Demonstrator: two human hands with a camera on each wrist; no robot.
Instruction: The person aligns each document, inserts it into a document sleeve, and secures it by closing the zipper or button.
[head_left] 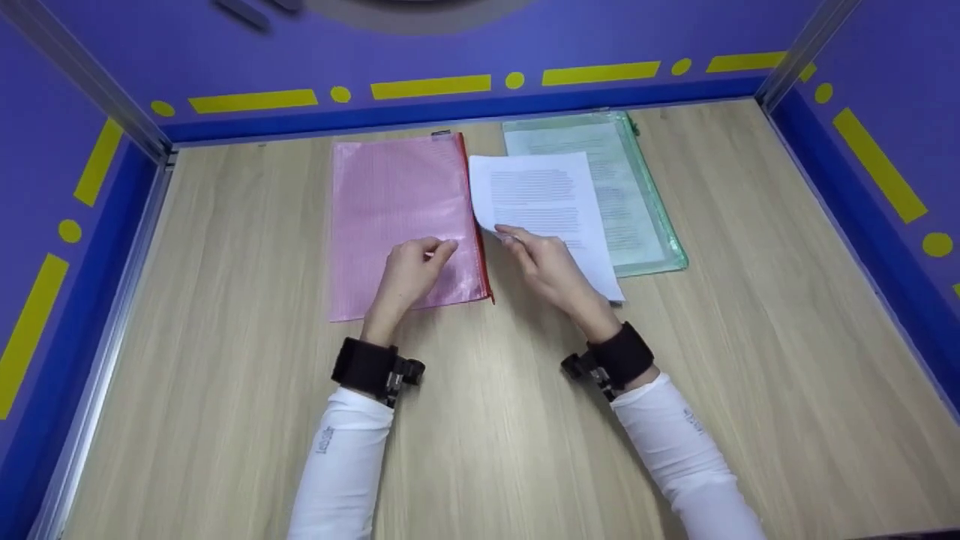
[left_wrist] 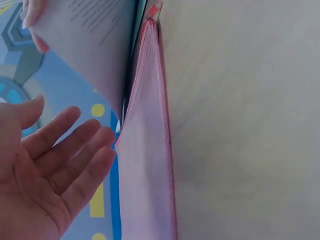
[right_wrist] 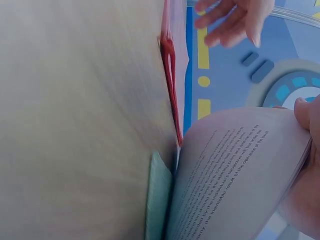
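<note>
A stack of printed papers (head_left: 536, 199) lies slanted in the head view, its left side lifted and bent up. My right hand (head_left: 549, 268) pinches that lifted edge, with the thumb on the printed face in the right wrist view. Over the lower part of a pink zip folder (head_left: 394, 191) hovers my left hand (head_left: 412, 271). Its fingers are loosely bent and hold nothing, as the left wrist view shows. Beneath the papers' right part is a green zip folder (head_left: 641, 214), with printed sheets visible through it. The pink folder's red zipper edge (head_left: 474, 217) faces the papers.
The folders lie toward the back of a wooden table (head_left: 240, 360). Blue-purple walls (head_left: 420, 45) with yellow marks stand behind and at both sides. Each wrist wears a black strap (head_left: 365, 366) with a small camera.
</note>
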